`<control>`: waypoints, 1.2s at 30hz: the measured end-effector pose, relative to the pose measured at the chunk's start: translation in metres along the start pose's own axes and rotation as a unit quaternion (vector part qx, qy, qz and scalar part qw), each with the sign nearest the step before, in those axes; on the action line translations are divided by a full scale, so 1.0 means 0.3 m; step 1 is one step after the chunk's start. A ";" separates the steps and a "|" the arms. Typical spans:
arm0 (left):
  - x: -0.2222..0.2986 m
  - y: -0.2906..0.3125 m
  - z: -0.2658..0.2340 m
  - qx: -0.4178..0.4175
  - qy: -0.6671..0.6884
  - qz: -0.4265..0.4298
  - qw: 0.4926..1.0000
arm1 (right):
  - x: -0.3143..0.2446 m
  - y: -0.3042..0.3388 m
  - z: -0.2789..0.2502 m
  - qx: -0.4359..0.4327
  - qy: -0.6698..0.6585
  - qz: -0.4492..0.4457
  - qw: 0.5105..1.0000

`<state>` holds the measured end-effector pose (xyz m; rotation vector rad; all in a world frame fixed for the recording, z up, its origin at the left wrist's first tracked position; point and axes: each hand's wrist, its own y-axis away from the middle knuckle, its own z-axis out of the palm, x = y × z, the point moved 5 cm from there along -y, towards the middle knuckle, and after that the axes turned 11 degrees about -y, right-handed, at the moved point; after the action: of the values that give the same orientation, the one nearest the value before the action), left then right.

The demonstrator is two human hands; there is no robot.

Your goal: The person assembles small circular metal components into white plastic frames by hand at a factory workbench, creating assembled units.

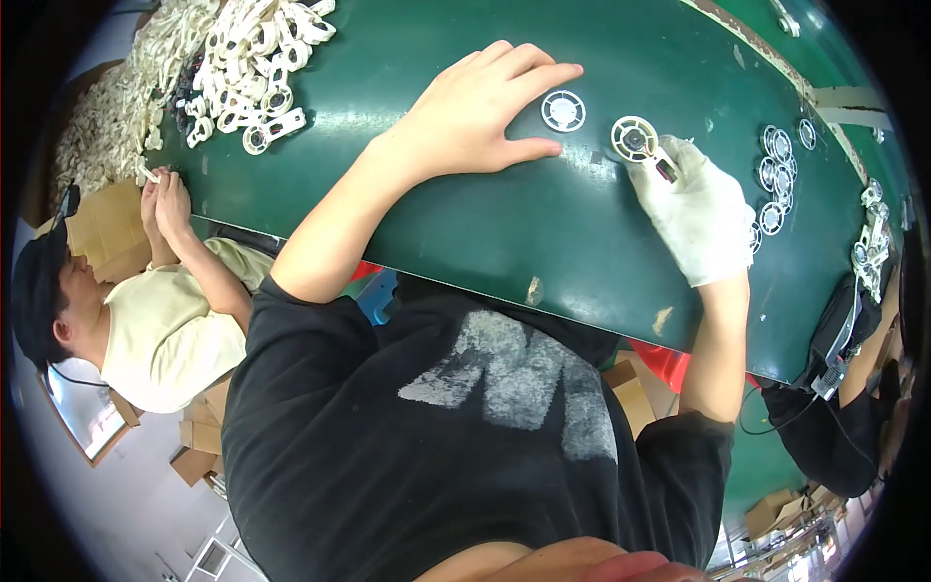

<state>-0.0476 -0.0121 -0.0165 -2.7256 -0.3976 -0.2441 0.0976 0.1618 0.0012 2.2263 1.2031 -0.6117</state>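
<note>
My bare left hand [485, 114] rests over the green table, thumb and fingers spread apart, holding nothing. Just off its fingertips lies a round white spoked ring cover [563, 112], flat on the tabletop. In a white glove, my right hand [693, 199] grips a small cream-white handheld fan body [634, 140] by its handle. The fan's round head, with a dark centre, points up and left out of the glove. Part of the handle is hidden by the gloved fingers.
A big heap of white fan bodies [254, 63] covers the far left of the table [436, 233]. Several ring covers [776, 175] lie to the right, with more parts [870, 238] at the right edge. A co-worker [165, 310] sits at left, handling a small white piece.
</note>
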 end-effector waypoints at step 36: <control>0.214 -0.019 0.003 0.123 0.283 0.104 0.945 | -0.060 0.082 0.099 -0.219 -0.309 -0.037 0.925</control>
<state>0.0115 0.0087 -0.0012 -2.2922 0.0246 -0.8294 0.1056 0.1204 -0.0044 1.4579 0.9670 -0.8886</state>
